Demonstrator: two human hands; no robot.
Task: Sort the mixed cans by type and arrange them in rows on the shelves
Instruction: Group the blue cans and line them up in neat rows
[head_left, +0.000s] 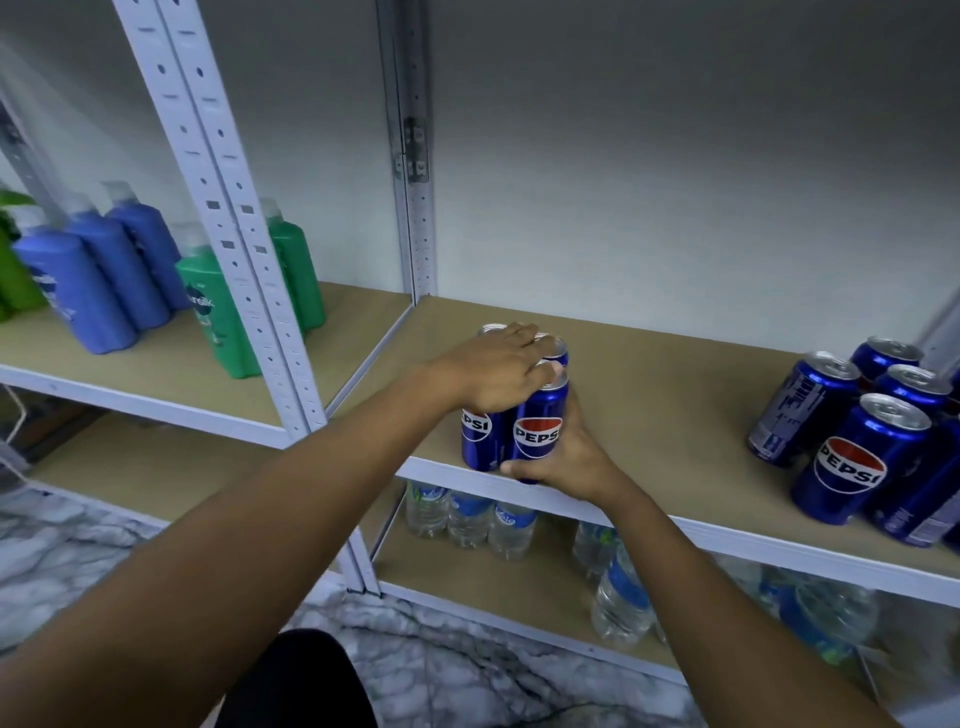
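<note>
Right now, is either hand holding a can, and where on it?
Right hand grips the front Pepsi can around its lower body. Left hand rests over the tops of the grouped cans, gripping none.

Both arms are reaching forward; the left hand (493, 371) is lying palm-down with fingers spread, the right hand (566, 457) is curling its fingers in a grip.

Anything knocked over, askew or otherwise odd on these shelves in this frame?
One thing: on the lower shelf, a water bottle leans at a slant while the bottles behind it stand upright. The Pepsi cans at right stand upright in a loose cluster, not yet in rows. No spill or damage shows.
</note>
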